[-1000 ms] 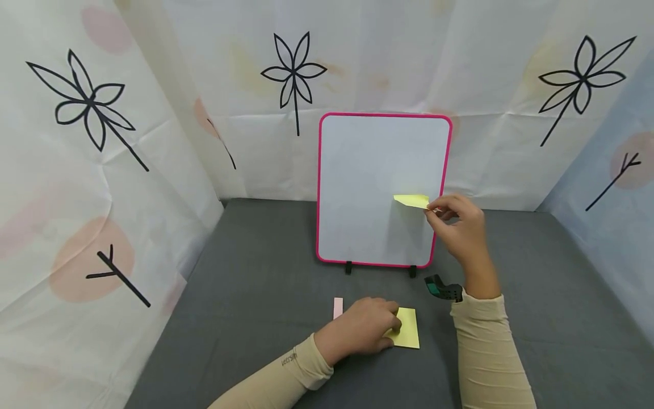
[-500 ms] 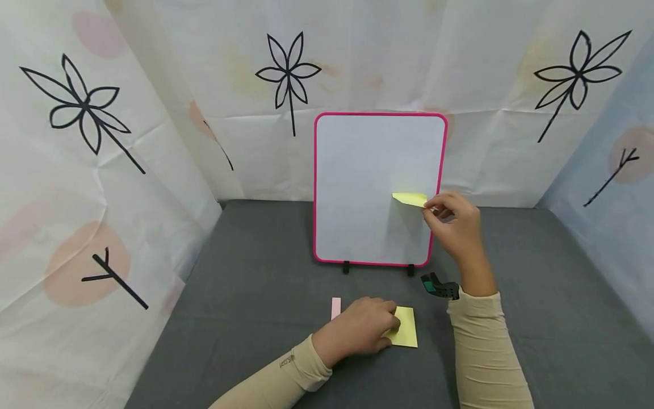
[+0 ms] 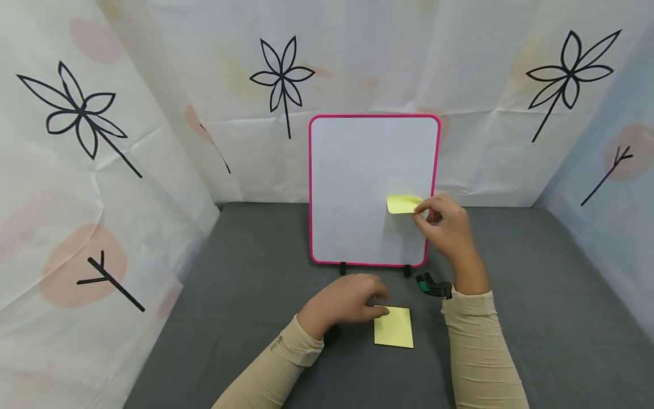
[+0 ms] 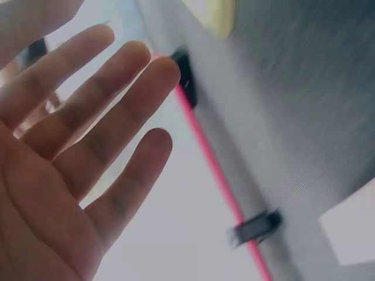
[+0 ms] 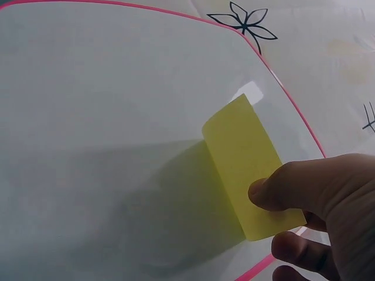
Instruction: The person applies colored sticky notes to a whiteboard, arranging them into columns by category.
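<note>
A yellow sticky note is pinched between the thumb and fingers of my right hand, in front of the lower right of a pink-rimmed whiteboard. In the right wrist view the sticky note is bent along one edge and throws a shadow on the board. My left hand hovers at the upper left of a yellow sticky-note pad on the table. Its fingers are extended in the left wrist view, and the palm holds nothing.
The whiteboard stands on two black feet on a grey tabletop. A pale pink paper piece shows at the edge of the left wrist view. Behind hangs a white cloth with flower drawings.
My left hand has lifted off the yellow pad and moved up and left, with its fingers loosened. The pinched sticky note has tilted to show more of its face.
</note>
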`<state>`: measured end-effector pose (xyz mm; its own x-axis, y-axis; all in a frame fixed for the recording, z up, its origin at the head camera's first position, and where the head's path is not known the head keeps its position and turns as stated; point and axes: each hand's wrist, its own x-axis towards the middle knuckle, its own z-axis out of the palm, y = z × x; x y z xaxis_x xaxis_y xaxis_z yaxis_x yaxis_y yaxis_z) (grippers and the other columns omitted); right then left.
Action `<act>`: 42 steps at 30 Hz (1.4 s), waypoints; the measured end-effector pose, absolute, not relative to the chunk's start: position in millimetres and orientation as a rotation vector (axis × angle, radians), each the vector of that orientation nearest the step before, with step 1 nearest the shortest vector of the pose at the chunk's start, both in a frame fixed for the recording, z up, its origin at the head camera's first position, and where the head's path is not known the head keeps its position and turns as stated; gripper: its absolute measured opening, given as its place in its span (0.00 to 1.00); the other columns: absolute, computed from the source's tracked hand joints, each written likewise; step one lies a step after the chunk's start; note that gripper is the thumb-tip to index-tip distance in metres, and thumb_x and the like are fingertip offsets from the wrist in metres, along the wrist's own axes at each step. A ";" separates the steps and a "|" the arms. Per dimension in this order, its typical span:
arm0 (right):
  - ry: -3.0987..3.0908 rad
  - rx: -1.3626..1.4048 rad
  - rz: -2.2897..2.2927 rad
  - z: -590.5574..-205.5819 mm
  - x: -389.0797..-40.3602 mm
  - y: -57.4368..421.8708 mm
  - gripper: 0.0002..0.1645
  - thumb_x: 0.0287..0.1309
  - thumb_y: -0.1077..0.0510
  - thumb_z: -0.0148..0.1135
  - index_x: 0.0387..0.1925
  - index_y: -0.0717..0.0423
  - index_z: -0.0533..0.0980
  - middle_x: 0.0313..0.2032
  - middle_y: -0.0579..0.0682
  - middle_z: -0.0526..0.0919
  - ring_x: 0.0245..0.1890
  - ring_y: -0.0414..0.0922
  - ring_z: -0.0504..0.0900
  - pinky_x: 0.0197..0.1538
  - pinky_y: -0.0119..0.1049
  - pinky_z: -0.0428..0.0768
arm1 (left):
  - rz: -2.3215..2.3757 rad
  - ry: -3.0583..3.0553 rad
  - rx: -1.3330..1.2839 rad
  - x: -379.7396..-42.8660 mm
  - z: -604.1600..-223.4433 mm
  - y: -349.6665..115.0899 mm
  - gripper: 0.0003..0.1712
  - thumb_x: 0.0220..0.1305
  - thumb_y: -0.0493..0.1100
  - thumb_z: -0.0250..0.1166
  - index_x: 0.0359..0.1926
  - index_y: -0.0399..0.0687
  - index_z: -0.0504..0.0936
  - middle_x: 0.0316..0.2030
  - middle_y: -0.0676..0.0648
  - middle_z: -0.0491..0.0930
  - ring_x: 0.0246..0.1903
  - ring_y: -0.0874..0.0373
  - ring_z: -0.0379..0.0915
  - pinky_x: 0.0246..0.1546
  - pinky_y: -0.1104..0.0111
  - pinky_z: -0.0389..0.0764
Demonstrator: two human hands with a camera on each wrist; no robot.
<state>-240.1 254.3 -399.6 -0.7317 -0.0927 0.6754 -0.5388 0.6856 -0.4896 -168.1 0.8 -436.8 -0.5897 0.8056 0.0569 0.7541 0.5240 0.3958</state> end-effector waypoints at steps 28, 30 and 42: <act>-2.551 0.560 0.877 -403.4 -238.4 257.6 0.09 0.56 0.70 0.76 0.39 0.60 0.86 0.37 0.54 0.79 0.28 0.40 0.66 0.34 0.37 0.69 | 0.665 3.211 1.338 -235.0 -418.1 32.9 0.31 0.79 0.37 0.55 0.79 0.36 0.65 0.81 0.40 0.60 0.83 0.42 0.51 0.79 0.53 0.64; -2.575 0.558 0.876 -403.5 -238.6 256.5 0.10 0.56 0.69 0.77 0.40 0.61 0.86 0.38 0.55 0.80 0.28 0.41 0.67 0.34 0.36 0.70 | 0.585 3.217 1.310 -237.5 -418.4 35.5 0.31 0.80 0.37 0.52 0.80 0.36 0.63 0.82 0.41 0.58 0.84 0.42 0.48 0.80 0.53 0.62; -2.667 0.557 0.826 -403.0 -239.6 255.6 0.17 0.58 0.67 0.76 0.50 0.64 0.86 0.43 0.58 0.82 0.30 0.45 0.72 0.36 0.40 0.74 | 0.458 3.195 1.192 -248.1 -422.7 40.8 0.37 0.80 0.43 0.56 0.83 0.40 0.58 0.85 0.42 0.48 0.85 0.43 0.40 0.81 0.50 0.57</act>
<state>-239.6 255.6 -403.0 -0.8820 -0.2748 0.3829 -0.4430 0.7605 -0.4748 -248.1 40.8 -422.7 -0.7210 0.5899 0.3636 0.6683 0.7307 0.1397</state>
